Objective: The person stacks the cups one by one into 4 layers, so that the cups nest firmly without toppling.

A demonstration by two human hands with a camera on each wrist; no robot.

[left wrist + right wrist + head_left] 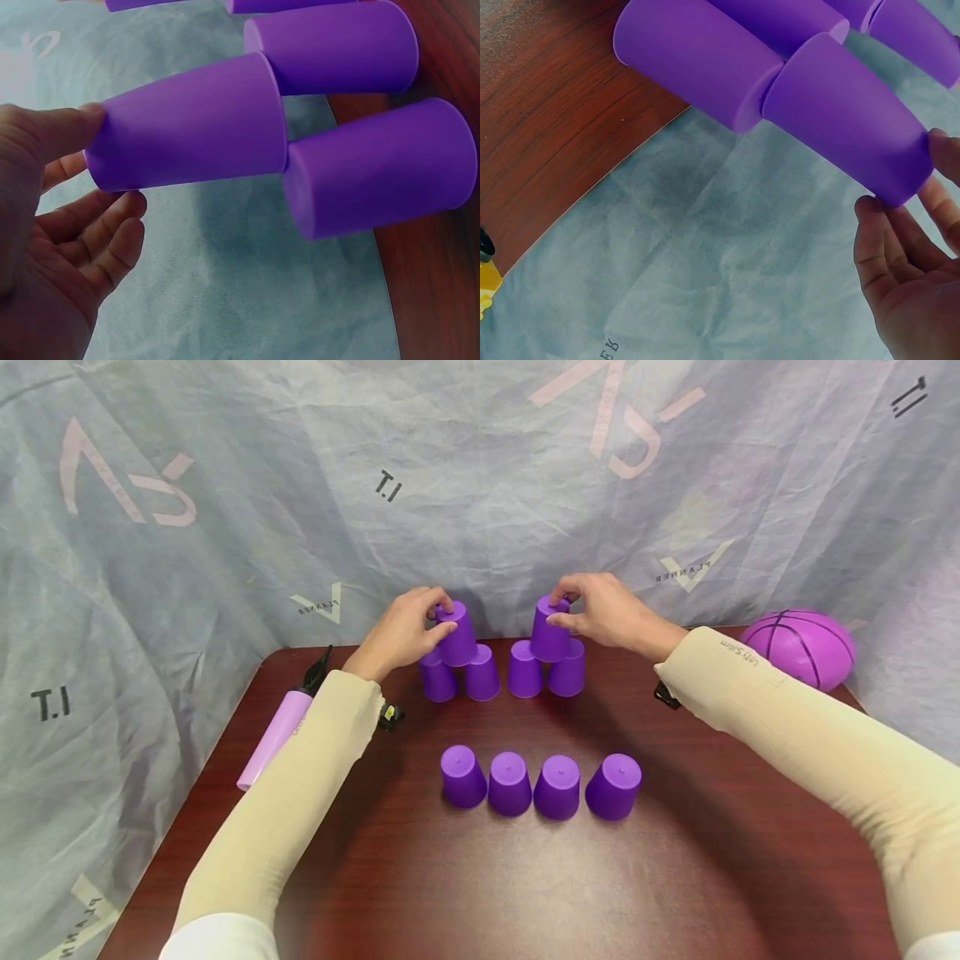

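In the head view my left hand [405, 628] pinches the closed end of an upside-down purple cup [457, 639]. That cup bridges two upside-down cups [482, 677] at the back of the table, and its rim meets their tops in the left wrist view. My right hand [611, 612] grips a matching cup [550, 633] by its upper end, thumb on the near side. Beneath it stand two more purple cups [525, 672]; the right wrist view shows the held cup [847, 120] touching one of them. Nearer to me, several upside-down purple cups [510, 789] form a row.
A lilac hand pump [276, 735] with a black end lies on the left of the dark wooden table [480, 885]. At the back right sits a pink ball [802, 647] with dark lines. Behind the table hangs a grey printed cloth [480, 543].
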